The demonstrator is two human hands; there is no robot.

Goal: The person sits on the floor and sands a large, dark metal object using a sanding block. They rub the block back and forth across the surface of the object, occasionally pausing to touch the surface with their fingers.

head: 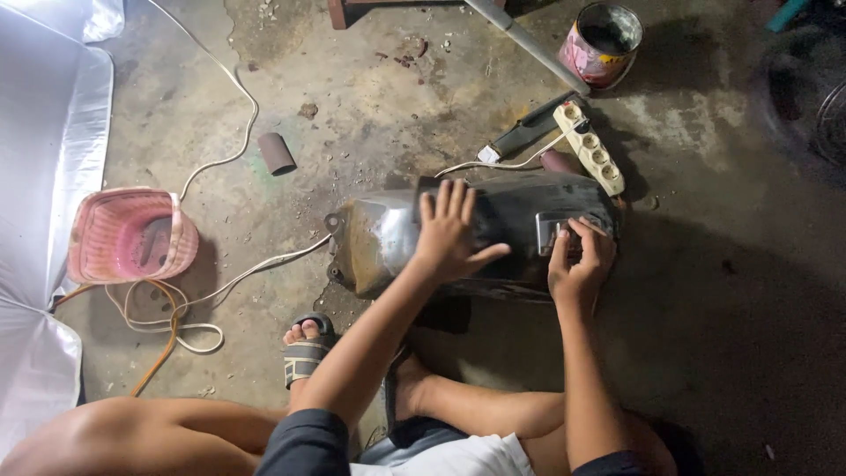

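Note:
A dark metal tank-like shell [388, 236], bare metal at its left end and black at its right, lies on the concrete floor in front of me. My left hand [449, 231] rests flat on its top with the fingers spread, pressing a dark sheet against the surface. My right hand [579, 263] is at the right end of the shell, fingers curled around the small square metal fitting [551, 225] there.
A pink plastic basket [130, 234] sits at the left with white and orange cables [167, 322] looping beside it. A white power strip [590, 148], a paint can [604, 42], a small brown roll [277, 152] and a metal pipe [527, 42] lie beyond the shell. My sandalled foot [304, 348] is close below.

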